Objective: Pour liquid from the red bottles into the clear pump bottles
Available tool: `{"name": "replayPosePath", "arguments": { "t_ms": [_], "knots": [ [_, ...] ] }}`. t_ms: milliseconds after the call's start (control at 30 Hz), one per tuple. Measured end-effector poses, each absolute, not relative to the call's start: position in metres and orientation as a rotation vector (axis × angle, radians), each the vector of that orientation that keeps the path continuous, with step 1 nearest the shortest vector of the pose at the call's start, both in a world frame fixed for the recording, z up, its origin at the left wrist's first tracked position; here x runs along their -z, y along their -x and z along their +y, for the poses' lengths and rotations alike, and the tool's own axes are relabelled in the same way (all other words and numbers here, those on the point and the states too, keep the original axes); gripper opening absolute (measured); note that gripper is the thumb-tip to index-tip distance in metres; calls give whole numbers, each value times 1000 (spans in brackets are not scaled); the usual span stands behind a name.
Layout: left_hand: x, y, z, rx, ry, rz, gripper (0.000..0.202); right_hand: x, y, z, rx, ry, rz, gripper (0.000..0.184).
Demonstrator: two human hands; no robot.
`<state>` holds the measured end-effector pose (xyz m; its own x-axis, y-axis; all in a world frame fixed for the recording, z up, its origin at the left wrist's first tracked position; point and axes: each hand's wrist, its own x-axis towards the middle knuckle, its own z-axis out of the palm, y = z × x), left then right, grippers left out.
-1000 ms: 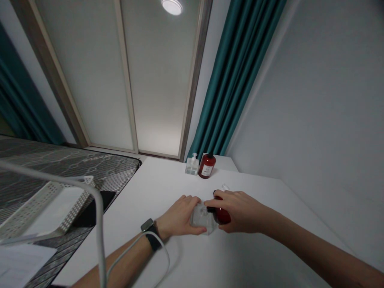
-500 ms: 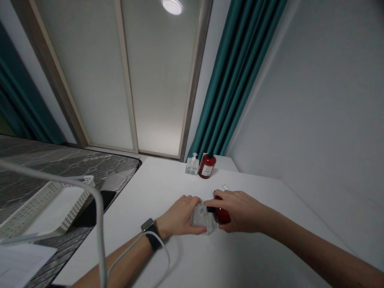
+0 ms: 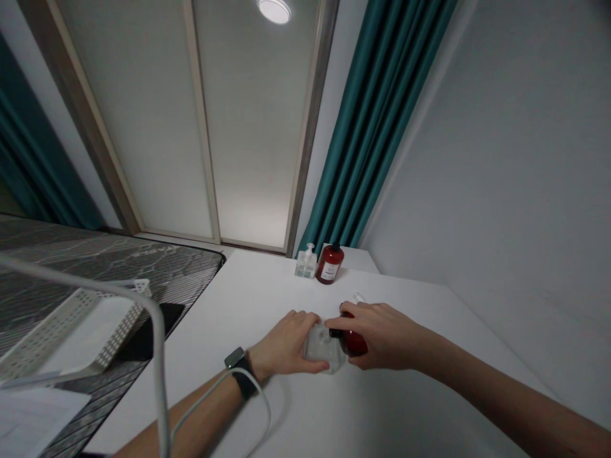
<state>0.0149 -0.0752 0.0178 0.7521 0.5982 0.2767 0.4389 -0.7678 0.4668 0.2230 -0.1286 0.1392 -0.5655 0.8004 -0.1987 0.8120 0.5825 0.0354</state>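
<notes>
My left hand (image 3: 292, 343) is closed around the left side of a clear square bottle (image 3: 321, 350) on the white table. My right hand (image 3: 379, 334) grips a dark red bottle (image 3: 354, 343). Its black spout (image 3: 335, 333) points left, over the top of the clear bottle. Whether liquid is flowing cannot be made out. Just behind my right hand lies a clear pump head (image 3: 359, 297). On my left wrist is a dark watch (image 3: 241, 371).
Toward the back of the table (image 3: 252, 286) stand a clear pump bottle (image 3: 306, 262) and a labelled red bottle (image 3: 329, 263). A white perforated basket (image 3: 107, 337) sits left of the table, near some paper (image 3: 38, 420). A white cable (image 3: 160, 356) crosses the left foreground.
</notes>
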Motion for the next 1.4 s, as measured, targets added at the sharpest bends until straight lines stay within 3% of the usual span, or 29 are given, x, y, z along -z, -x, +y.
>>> {"name": "replayPosePath", "arguments": {
  "t_ms": [867, 1167, 1400],
  "knots": [
    [-19, -15, -75, -560, -2542, 769, 62, -138, -224, -128, 68, -1347, 2604, 45],
    [-21, -6, -68, -538, -2524, 632, 76, -140, -222, -128, 75, -1349, 2586, 46],
    [-32, 6, -63, -580, -2471, 594, 63, -140, -222, -128, 50, -1344, 2603, 43]
  ]
}}
